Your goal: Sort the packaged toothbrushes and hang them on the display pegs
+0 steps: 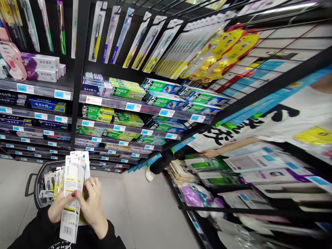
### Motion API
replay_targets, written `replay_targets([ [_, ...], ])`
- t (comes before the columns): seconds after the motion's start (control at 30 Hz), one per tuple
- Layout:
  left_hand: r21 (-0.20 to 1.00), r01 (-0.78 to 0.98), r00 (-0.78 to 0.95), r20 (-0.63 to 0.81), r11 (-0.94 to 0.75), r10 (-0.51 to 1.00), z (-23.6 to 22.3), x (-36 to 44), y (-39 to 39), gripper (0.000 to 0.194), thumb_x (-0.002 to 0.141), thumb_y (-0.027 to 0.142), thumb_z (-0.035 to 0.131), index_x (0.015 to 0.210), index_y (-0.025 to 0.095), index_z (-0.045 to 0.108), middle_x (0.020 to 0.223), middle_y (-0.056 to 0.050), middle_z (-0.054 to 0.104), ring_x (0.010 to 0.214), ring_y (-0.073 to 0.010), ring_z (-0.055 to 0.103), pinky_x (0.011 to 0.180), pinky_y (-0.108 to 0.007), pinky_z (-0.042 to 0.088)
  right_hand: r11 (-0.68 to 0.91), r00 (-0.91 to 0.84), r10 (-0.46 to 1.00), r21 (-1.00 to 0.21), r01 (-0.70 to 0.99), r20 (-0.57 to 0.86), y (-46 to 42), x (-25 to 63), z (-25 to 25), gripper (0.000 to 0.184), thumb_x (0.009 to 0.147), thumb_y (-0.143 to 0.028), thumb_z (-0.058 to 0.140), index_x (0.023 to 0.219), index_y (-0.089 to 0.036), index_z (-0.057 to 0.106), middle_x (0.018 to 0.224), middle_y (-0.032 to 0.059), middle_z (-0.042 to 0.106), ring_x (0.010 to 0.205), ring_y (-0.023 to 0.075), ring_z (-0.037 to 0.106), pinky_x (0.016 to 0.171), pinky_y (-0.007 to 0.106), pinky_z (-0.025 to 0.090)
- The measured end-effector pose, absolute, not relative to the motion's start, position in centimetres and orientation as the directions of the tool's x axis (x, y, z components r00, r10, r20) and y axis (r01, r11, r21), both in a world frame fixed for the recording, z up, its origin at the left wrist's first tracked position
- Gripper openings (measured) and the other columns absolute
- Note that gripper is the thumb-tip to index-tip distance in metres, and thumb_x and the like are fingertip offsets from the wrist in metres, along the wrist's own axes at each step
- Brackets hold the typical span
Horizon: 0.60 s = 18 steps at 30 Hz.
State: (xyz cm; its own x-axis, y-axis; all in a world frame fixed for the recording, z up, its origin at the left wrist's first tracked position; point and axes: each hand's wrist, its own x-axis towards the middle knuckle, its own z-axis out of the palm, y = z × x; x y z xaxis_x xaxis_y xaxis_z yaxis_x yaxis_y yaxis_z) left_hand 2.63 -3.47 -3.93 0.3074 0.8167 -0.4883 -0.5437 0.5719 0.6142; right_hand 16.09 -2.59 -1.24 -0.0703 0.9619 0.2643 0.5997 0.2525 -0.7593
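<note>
Both my hands hold a small stack of white toothbrush packs (72, 186) upright at the lower left of the head view. My left hand (59, 206) grips the stack from the left, thumb on the front card. My right hand (92, 204), with a ring on one finger, wraps its fingers round the right edge of the packs. A barcode shows at the bottom of the front card. Behind the packs a black shopping basket (33, 180) stands on the floor with more packaged items inside.
Black shelves with toothpaste boxes (166, 100) and hanging toothbrushes (145, 45) fill the wall ahead. To the right, another person in a white printed shirt (298, 117) reaches a hand (209, 153) to a shelf of packaged goods. Grey floor lies between.
</note>
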Motion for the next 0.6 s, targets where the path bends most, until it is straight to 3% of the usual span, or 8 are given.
replay_targets([
  [0.1,0.623,-0.558,0.283,-0.478,0.549,0.831,-3.7,2.8,-3.4,0.068,0.066,0.031,0.07,0.128,0.019,0.043,0.108,-0.01,0.065,0.108,-0.029,0.053,0.091,-0.038,0.043,0.197,-0.038,0.976,-0.781,0.593,0.217,-2.8,15.4,-0.7,0.018,0.085,-0.027,0.041,0.069,-0.019,0.044,0.074,0.0035,0.047,0.075,0.0194,0.044,0.069,0.035,0.037],
  [0.2,0.579,-0.616,0.294,-0.46,0.535,0.838,-3.7,2.4,-3.0,0.058,0.07,0.027,0.066,0.125,0.018,0.047,0.109,-0.01,0.064,0.108,-0.0285,0.054,0.093,-0.039,0.042,0.198,0.11,0.957,-0.881,0.43,0.269,-3.4,15.2,-1.0,0.014,0.086,-0.025,0.039,0.088,-0.019,0.051,0.087,0.0076,0.05,0.081,0.021,0.048,0.07,0.035,0.04],
  [0.3,0.505,-0.688,0.321,-0.433,0.522,0.842,-3.6,1.8,-2.6,0.044,0.072,0.024,0.065,0.115,0.017,0.057,0.104,-0.01,0.067,0.107,-0.0285,0.054,0.094,-0.04,0.041,0.209,0.284,0.927,-0.966,0.152,0.245,-4.0,15.6,-1.3,0.023,0.084,-0.029,0.042,0.103,-0.02,0.05,0.096,0.0101,0.052,0.089,0.0235,0.052,0.074,0.037,0.042],
  [0.37,0.46,-0.723,0.313,-0.446,0.515,0.839,-3.4,1.5,-2.4,0.038,0.071,0.022,0.066,0.108,0.019,0.062,0.101,-0.009,0.068,0.107,-0.0286,0.054,0.094,-0.04,0.041,0.142,0.337,0.938,-0.976,-0.166,0.079,-3.8,16.1,-1.0,0.025,0.083,-0.033,0.043,0.105,-0.022,0.048,0.091,0.0086,0.056,0.081,0.0232,0.056,0.07,0.038,0.044],
  [0.47,0.447,-0.743,0.279,-0.469,0.497,0.838,-3.4,1.2,-2.4,0.035,0.069,0.021,0.067,0.104,0.021,0.065,0.103,-0.008,0.067,0.108,-0.0298,0.053,0.093,-0.043,0.042,0.018,0.223,0.964,-0.797,-0.604,-0.147,-2.8,17.2,0.0,0.025,0.08,-0.036,0.046,0.103,-0.026,0.044,0.075,0.0022,0.06,0.061,0.019,0.057,0.057,0.034,0.045],
  [0.6,0.487,-0.73,0.246,-0.467,0.479,0.849,-3.8,1.1,-2.5,0.032,0.07,0.022,0.066,0.101,0.02,0.066,0.111,-0.009,0.063,0.11,-0.0323,0.051,0.09,-0.044,0.045,-0.096,0.055,0.974,-0.622,-0.777,-0.219,-1.1,19.2,0.8,0.018,0.075,-0.036,0.051,0.09,-0.025,0.049,0.084,0.002,0.06,0.062,0.0152,0.056,0.055,0.029,0.045],
])
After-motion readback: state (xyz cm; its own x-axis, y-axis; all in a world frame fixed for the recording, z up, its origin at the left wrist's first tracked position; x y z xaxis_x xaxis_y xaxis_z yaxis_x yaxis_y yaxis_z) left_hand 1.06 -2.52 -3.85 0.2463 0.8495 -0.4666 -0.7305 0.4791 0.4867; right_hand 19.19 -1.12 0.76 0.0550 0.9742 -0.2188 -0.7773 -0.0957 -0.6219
